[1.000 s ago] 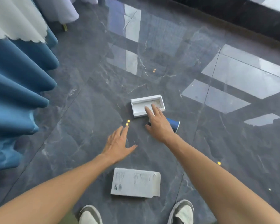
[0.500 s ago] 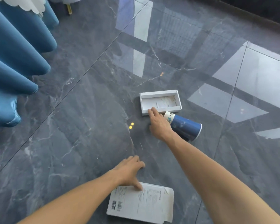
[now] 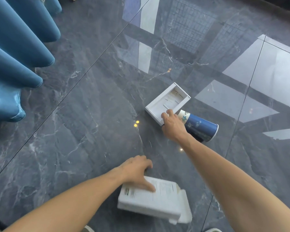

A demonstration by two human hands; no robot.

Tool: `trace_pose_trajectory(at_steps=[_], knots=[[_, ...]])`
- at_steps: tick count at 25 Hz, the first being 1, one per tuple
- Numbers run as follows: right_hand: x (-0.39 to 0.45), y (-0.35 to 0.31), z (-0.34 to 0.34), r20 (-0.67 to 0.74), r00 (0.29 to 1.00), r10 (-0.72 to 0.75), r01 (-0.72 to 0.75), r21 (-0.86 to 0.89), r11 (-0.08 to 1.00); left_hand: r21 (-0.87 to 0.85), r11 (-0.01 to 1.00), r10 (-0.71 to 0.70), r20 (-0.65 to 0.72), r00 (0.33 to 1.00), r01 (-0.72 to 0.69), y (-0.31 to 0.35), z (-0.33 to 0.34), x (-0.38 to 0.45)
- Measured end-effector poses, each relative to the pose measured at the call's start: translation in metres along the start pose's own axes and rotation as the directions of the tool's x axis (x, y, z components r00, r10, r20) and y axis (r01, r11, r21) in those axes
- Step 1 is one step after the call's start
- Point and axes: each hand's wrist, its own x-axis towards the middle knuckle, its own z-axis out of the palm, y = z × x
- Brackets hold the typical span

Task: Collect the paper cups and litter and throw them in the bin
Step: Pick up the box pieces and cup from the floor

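The right hand [image 3: 173, 125] reaches out over the dark marble floor [image 3: 84, 124] and pinches the near corner of a shallow white cardboard tray [image 3: 164, 104], thumb on its inner face and fingers curled under the edge; that corner looks slightly lifted. Just beyond the right hand's knuckles, on its outer side, a blue paper cup [image 3: 200, 125] lies on its side, its open mouth pointing away from the hand and its white-banded base touching the tray. The left hand [image 3: 137, 171], nearer the body, grips the far edge of a flattened white printed box [image 3: 151, 200], thumb pressed on the printed top and fingers curled over the rim. Blue curtains [image 3: 15, 56] hang well off to the left hand's outer side.
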Motion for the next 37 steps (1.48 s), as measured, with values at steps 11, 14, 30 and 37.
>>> trace_pose_trajectory(at_steps=[11, 14, 30, 37], knots=[[-0.021, 0.001, 0.006, 0.005, 1.0, -0.029, 0.029, -0.029, 0.999, 0.235, 0.96, 0.123, 0.14, 0.982, -0.154, 0.02, 0.033, -0.011], [-0.03, 0.004, 0.007, 0.017, 0.999, -0.041, 0.042, -0.049, 0.998, 0.237, 0.958, 0.127, 0.151, 0.98, -0.161, 0.019, 0.036, -0.015], [-0.061, 0.003, 0.022, 0.015, 0.994, -0.106, 0.107, -0.053, 0.993, 0.026, 0.986, -0.162, 0.003, 0.987, 0.162, -0.017, 0.027, -0.035], [-0.06, -0.005, 0.011, -0.213, 0.97, 0.119, -0.023, 0.406, 0.914, -0.713, 0.663, -0.406, -0.09, 0.909, 0.226, -0.043, 0.004, -0.055]])
